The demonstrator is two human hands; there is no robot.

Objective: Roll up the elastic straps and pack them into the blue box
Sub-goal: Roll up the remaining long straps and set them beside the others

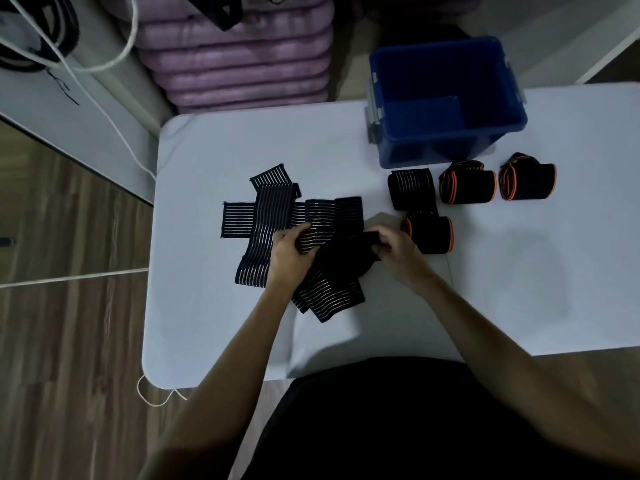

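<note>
Elastic strap (332,258) lies mid-table, both hands pinching it: left hand (289,252) on the striped part, right hand (394,249) on the black end. Roll tight, edges aligned; blue box (446,98) is empty.

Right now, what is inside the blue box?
No rolled straps show inside the blue box: only its dark blue floor and a raised step at the near left. Its near wall hides the floor just behind it. Four rolled straps lie outside on the table.
</note>
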